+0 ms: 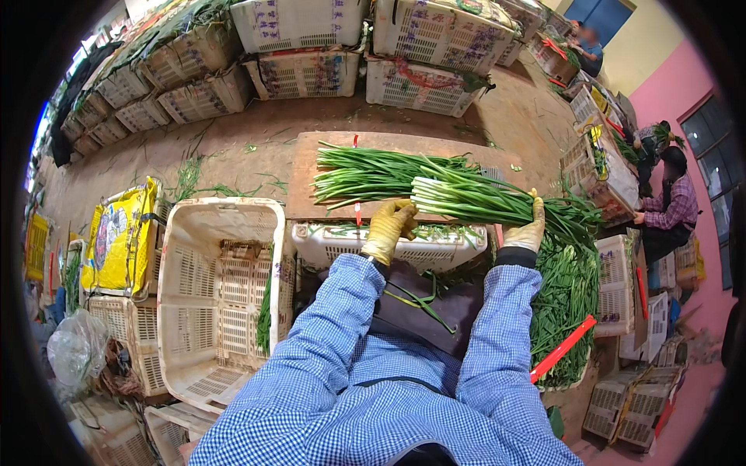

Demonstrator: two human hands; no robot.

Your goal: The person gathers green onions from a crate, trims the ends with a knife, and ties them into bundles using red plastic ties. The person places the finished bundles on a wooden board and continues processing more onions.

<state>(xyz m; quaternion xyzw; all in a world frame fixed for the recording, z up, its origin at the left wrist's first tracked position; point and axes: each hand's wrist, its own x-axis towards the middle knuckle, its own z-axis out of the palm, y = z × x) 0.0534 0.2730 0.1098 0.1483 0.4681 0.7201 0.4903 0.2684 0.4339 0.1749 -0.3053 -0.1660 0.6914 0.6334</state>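
My right hand, in a yellowed work glove, grips a bunch of garlic chives around its leafy part. The pale stem ends of this bunch point left and the dark leaf tips hang off to the right. Close to those pale ends is my left hand, gloved too, with its fingers bent; whether it pinches anything is unclear. Beyond the bunch, a second pile of chives lies on a wooden board. Red strips show at the board's edges. Loose leaves rest on my dark apron.
A white plastic crate stands at my left with some chives against its inner wall. Right of me, a heap of chives carries a red strip. Stacked crates line the far side. A seated person works at the right.
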